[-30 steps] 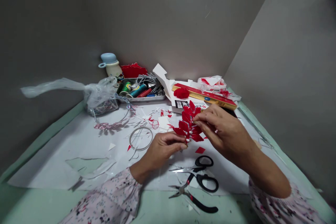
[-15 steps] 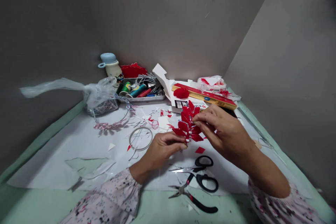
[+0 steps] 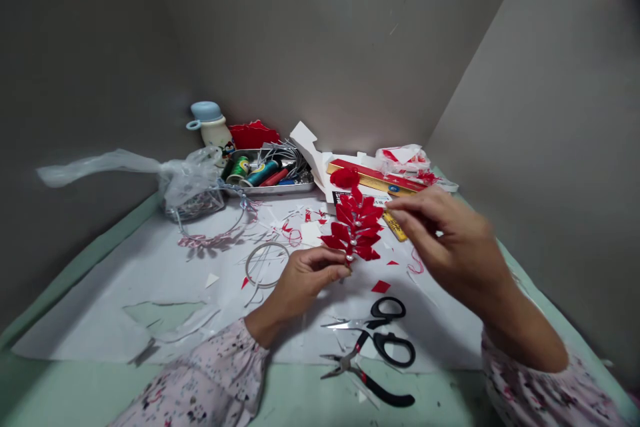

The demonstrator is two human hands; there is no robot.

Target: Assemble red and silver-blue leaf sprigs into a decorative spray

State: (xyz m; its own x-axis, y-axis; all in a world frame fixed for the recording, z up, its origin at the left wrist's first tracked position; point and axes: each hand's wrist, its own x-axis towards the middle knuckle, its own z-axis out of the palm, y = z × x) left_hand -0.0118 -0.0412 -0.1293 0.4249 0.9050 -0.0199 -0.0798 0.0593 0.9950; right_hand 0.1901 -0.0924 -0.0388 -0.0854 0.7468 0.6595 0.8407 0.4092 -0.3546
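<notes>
My left hand (image 3: 313, 273) pinches the bottom stem of a red leaf-shaped hair ornament (image 3: 359, 220) between thumb and forefinger. Pointed red petals spread in pairs along its upright stem, with small white pearl beads down the middle. Just right of the petals is my right hand (image 3: 440, 240), slightly blurred, its thumb and forefinger close to each other but apart, with nothing visible between them. Below the hands lie black-handled scissors (image 3: 390, 327) and, nearer me, black-handled pliers (image 3: 367, 373). A red diamond-shaped scrap (image 3: 381, 287) rests above the scissors.
A metal tray (image 3: 273, 188) holds thread spools and wire, beside a bottle (image 3: 213, 127) and a tied plastic bag (image 3: 187, 180). A wire headband (image 3: 210, 238) with pale pink petals and a tape roll (image 3: 250, 273) lie left. Behind my right hand sits a long red-gold box (image 3: 370, 177).
My right hand has come off the petals and moved right, its fingers loosening. The ornament has shifted slightly left and up and now faces me more, still in my left hand.
</notes>
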